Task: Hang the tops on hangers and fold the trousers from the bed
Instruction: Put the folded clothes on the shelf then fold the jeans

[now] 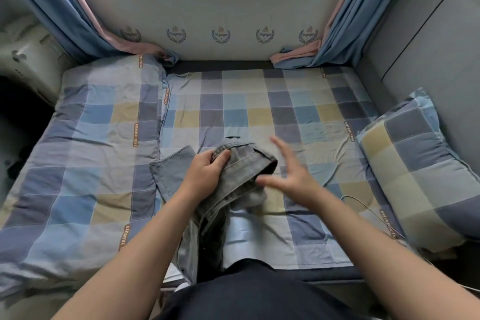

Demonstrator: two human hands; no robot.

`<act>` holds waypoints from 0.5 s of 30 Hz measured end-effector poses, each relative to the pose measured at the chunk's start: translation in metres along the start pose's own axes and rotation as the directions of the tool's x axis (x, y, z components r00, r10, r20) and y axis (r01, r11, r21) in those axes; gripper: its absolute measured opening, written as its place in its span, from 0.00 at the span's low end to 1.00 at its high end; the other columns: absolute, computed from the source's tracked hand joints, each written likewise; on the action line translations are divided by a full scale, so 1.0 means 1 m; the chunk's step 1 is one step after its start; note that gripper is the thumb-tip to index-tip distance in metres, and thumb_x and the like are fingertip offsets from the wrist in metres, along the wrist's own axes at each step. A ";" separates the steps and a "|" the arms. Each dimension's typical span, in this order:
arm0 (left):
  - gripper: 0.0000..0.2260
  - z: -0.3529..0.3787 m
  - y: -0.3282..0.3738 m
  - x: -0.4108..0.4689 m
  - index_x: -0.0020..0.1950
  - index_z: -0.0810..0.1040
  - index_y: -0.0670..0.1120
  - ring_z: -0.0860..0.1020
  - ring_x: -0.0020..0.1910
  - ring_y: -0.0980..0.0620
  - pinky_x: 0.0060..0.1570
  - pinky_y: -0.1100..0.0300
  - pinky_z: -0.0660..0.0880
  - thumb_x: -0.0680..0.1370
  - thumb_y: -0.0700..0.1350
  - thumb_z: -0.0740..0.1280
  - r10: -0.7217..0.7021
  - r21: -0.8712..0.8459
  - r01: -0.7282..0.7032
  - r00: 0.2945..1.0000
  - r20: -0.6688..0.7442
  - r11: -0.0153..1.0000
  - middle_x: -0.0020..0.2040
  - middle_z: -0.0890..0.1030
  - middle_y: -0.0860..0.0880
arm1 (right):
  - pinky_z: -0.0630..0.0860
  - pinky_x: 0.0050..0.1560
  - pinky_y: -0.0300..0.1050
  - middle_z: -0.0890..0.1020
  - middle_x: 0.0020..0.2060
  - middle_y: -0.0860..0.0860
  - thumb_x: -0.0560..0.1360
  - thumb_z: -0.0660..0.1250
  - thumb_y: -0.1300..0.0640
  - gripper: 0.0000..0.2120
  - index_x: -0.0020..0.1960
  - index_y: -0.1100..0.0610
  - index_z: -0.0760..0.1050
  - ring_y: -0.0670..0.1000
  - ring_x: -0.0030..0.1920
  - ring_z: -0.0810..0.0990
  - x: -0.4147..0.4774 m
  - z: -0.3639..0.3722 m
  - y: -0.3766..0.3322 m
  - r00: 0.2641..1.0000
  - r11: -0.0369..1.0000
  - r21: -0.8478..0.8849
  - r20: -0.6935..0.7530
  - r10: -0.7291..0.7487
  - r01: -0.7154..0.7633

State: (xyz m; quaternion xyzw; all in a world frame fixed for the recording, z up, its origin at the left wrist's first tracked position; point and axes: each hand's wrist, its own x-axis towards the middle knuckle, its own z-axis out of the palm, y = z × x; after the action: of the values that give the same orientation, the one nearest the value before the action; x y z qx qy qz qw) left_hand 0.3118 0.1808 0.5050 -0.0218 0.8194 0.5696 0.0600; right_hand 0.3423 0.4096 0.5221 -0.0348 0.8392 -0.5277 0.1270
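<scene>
- One pair of grey trousers (233,176) lies bunched near the bed's (259,101) front edge, one leg hanging over it.
- Left hand (205,171) grips the waistband.
- Right hand (291,171), fingers spread, grasps nothing.
- One pillow (415,169) on the right edge.

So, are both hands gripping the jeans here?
No, only the left hand grips the grey jeans at the waistband; the right hand is open, fingers spread.

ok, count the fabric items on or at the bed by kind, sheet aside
Grey trousers: 1
Checked pillow: 1
Folded checked quilt: 1
Blue curtains: 2
Total: 5
</scene>
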 end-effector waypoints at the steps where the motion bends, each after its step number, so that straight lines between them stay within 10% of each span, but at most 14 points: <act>1: 0.17 -0.001 0.004 0.001 0.41 0.77 0.35 0.72 0.34 0.55 0.38 0.56 0.69 0.83 0.47 0.66 -0.004 -0.006 0.004 0.999 0.035 1.000 0.35 0.75 0.49 | 0.56 0.76 0.49 0.57 0.79 0.44 0.69 0.77 0.44 0.45 0.78 0.38 0.54 0.46 0.78 0.56 -0.003 0.011 0.003 0.997 0.985 -0.157 0.051 -0.064 0.071; 7: 0.18 -0.014 0.006 0.001 0.47 0.81 0.37 0.76 0.38 0.57 0.44 0.58 0.72 0.84 0.51 0.63 -0.061 -0.026 0.068 0.977 0.206 0.997 0.38 0.80 0.53 | 0.74 0.59 0.51 0.82 0.54 0.52 0.71 0.64 0.69 0.19 0.59 0.57 0.80 0.52 0.55 0.79 0.009 0.038 -0.014 0.953 0.929 -0.257 -0.073 -0.294 0.267; 11: 0.09 -0.016 -0.004 -0.006 0.57 0.77 0.48 0.79 0.45 0.60 0.46 0.67 0.74 0.82 0.51 0.67 -0.053 -0.070 0.053 0.999 0.001 0.996 0.47 0.81 0.55 | 0.71 0.39 0.46 0.79 0.34 0.45 0.76 0.63 0.62 0.07 0.47 0.54 0.78 0.47 0.34 0.76 0.027 0.024 -0.036 0.961 0.942 -0.272 -0.136 -0.241 0.198; 15: 0.19 -0.001 -0.013 -0.028 0.56 0.77 0.52 0.80 0.45 0.60 0.44 0.66 0.77 0.72 0.60 0.74 0.066 -0.073 -0.064 0.998 0.024 0.995 0.50 0.81 0.52 | 0.76 0.43 0.51 0.82 0.36 0.49 0.76 0.67 0.59 0.03 0.44 0.55 0.79 0.52 0.40 0.79 0.043 0.011 -0.054 0.960 0.945 -0.294 -0.191 -0.207 0.145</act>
State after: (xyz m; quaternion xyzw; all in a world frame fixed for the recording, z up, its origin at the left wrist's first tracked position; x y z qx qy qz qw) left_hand 0.3407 0.1747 0.4971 0.0104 0.7977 0.6008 0.0514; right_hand 0.2997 0.3674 0.5586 -0.0689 0.9071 -0.4147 -0.0204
